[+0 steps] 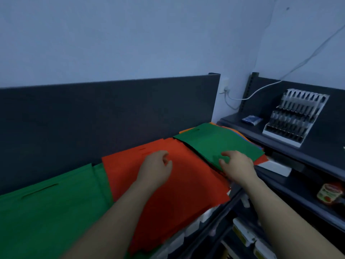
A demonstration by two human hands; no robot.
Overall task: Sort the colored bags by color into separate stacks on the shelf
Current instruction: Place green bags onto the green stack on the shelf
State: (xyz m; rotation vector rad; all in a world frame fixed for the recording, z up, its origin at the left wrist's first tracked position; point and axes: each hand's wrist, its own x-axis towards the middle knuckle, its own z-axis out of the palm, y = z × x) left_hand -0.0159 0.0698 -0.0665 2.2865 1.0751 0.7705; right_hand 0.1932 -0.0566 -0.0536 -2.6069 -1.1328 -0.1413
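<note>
A person's left hand [155, 168] hangs loosely curled and empty over a stack of flat red fabric bags [168, 193] on the dark metal shelf [130, 113], beside a stack of flat green fabric bags [46, 212]. The right hand [238, 166] curls on the green fabric bag [220, 141] topping a mixed-colour pile [186, 131]; whether it grips the bag cannot be told.

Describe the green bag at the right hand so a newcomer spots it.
Follow the dark back panel to its right end. Right of the red stack, the green bag tops a multicoloured pile under the right hand; the green stack lies far left.
</note>
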